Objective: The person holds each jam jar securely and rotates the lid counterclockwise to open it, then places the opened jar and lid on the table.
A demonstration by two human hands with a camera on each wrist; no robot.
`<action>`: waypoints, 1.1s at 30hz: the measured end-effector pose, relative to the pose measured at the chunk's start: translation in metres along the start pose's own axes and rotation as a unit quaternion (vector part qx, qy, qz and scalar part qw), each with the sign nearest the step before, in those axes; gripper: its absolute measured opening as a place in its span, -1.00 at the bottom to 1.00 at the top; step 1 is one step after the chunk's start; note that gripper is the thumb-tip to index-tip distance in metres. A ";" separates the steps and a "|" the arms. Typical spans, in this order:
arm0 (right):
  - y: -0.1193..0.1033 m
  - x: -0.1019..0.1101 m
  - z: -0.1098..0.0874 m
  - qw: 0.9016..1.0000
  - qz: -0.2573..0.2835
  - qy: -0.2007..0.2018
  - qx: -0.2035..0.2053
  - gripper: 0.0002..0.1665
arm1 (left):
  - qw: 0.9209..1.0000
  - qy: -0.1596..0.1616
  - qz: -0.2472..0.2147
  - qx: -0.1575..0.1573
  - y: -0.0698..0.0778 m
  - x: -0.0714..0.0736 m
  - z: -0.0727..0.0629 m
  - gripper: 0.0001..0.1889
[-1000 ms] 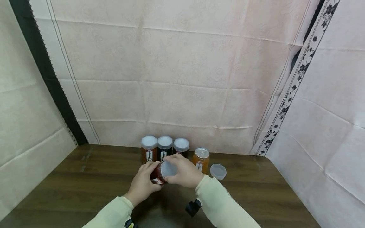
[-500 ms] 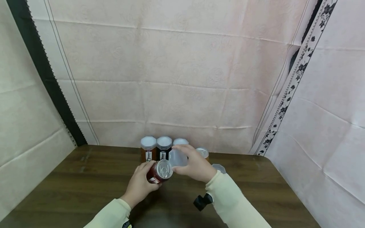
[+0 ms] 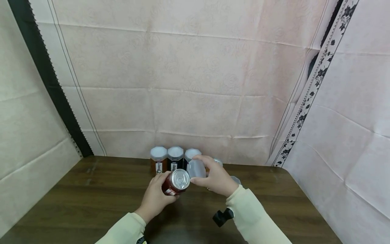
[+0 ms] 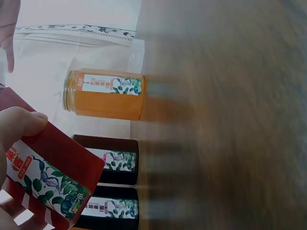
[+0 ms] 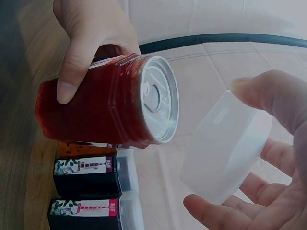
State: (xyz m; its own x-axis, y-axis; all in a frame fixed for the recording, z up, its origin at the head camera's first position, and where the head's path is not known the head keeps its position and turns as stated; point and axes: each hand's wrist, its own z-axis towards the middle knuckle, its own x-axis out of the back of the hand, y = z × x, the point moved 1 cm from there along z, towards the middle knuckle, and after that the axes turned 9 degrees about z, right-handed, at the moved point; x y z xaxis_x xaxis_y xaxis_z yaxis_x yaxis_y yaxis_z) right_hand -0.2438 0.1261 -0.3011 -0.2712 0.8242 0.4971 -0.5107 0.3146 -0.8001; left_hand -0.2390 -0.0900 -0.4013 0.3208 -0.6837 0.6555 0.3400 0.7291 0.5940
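My left hand (image 3: 155, 197) grips a jar of dark red contents (image 5: 91, 103), tilted so its silver pull-tab top (image 3: 180, 179) shows. In the left wrist view its label (image 4: 53, 184) bears leaves and flowers. My right hand (image 3: 217, 177) holds a translucent plastic lid (image 5: 228, 143) between thumb and fingers, just right of the jar's top and apart from it. Behind the right hand, an orange jar (image 4: 108, 95) stands without a lid, mostly hidden in the head view.
Three lidded jars stand in a row at the back: an amber one (image 3: 158, 162) and two dark ones, (image 3: 175, 161) the middle jar among them. Another clear lid (image 3: 236, 180) lies on the wooden table (image 3: 91, 203), partly behind the right wrist. Pale cloth (image 3: 195, 84) hangs behind.
The right hand has lifted the lid off the red jar and moved it right, baring the silver top. The left hand still holds the jar, now slightly further right.
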 end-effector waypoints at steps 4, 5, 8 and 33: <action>0.003 0.002 -0.002 1.000 0.003 0.004 -0.004 -0.27 | 1.000 0.005 -0.012 -0.004 0.004 -0.002 0.000 -0.24; 0.004 0.003 -0.003 1.000 0.006 0.006 -0.007 -0.27 | 1.000 0.003 -0.016 -0.001 0.005 -0.003 0.000 -0.24; 0.006 0.005 -0.005 1.000 0.017 0.016 -0.020 -0.27 | 1.000 -0.002 -0.026 0.003 0.007 -0.004 0.000 -0.23; 0.033 0.013 -0.020 0.995 0.016 0.062 -0.075 -0.25 | 0.998 -0.016 -0.061 0.026 0.013 -0.020 -0.002 -0.14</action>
State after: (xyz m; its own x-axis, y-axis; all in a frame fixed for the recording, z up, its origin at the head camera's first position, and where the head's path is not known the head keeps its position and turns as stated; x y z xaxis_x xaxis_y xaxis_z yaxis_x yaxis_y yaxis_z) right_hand -0.2476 0.1568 -0.3272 -0.1773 0.8841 0.4324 -0.3728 0.3463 -0.8609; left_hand -0.2391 -0.0673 -0.4076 0.2518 -0.7666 0.5907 0.3274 0.6418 0.6934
